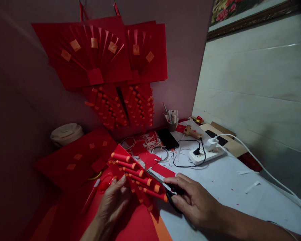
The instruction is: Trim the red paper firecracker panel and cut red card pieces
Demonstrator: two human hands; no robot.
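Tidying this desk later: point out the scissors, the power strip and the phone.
scissors (169,194): head view, on the black handle.
power strip (203,156): head view, white top face.
phone (167,138): head view, dark screen.

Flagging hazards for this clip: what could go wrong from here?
1. The scissors under the right hand lie across the paper firecracker ornament, near the left hand. A slip could nick fingers or cut a tube.
2. The glue gun lies near paper scraps, seemingly plugged into the power strip. If hot, it might scorch them.
3. The white cable trails across the table; the right arm could snag it.
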